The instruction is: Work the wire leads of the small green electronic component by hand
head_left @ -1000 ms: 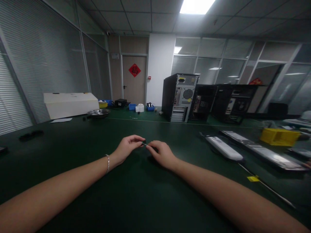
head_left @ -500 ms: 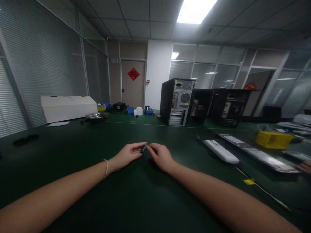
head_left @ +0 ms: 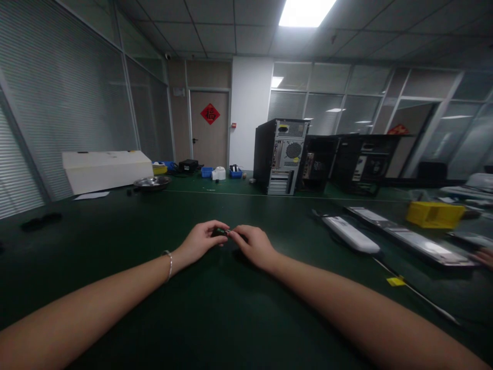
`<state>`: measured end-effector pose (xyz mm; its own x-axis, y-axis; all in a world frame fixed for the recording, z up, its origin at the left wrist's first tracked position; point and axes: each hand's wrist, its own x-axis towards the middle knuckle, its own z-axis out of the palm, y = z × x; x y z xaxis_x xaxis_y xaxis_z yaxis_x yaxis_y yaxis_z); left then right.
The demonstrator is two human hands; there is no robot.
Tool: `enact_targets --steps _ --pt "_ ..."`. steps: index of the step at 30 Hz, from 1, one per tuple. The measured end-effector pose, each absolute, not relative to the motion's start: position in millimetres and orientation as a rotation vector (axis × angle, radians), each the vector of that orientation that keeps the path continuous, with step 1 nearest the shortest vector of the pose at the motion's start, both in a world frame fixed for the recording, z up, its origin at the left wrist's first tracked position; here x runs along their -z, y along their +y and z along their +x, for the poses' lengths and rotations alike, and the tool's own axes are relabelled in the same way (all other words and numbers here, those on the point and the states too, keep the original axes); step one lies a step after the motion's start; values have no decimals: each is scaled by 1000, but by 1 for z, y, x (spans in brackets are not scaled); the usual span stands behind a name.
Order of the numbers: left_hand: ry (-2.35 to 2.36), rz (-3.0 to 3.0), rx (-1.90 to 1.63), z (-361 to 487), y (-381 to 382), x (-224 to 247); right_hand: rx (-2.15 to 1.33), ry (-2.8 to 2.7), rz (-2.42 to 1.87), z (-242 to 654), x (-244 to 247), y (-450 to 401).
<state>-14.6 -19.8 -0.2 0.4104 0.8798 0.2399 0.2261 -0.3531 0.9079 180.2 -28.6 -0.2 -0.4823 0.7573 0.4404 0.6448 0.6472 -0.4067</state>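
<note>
Head view shows the left hand [head_left: 200, 242] gripping a small green board [head_left: 220, 232], angled toward the right hand [head_left: 257, 246], whose pinched fingertips meet its end, seemingly steadying it.

A slim, silver-coloured bracelet [head_left: 170, 264] is worn loosely at the left wrist [head_left: 176, 261], its narrow band seen as twisted or linked, though the exact pattern is blurred. The left hand [head_left: 198, 241] and right hand [head_left: 257, 248] are seen bare, and the left forearm [head_left: 96, 303] and right forearm [head_left: 346, 303] are shown uncovered, each broadening toward the elbow; fingernail details are too small to be made out.
</note>
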Motion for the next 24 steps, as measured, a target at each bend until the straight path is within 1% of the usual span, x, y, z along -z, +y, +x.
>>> enact_targets --steps 8,15,24 --pt "923 1877 -1002 -15 -22 -2 -193 -2270 -1142 183 1 -26" --pt "1007 1924 -1089 -17 -20 1 -166 -2291 -1154 183 3 -24" --pt "905 1710 -1099 -15 -18 4 -190 -2275 -1036 185 5 -21"
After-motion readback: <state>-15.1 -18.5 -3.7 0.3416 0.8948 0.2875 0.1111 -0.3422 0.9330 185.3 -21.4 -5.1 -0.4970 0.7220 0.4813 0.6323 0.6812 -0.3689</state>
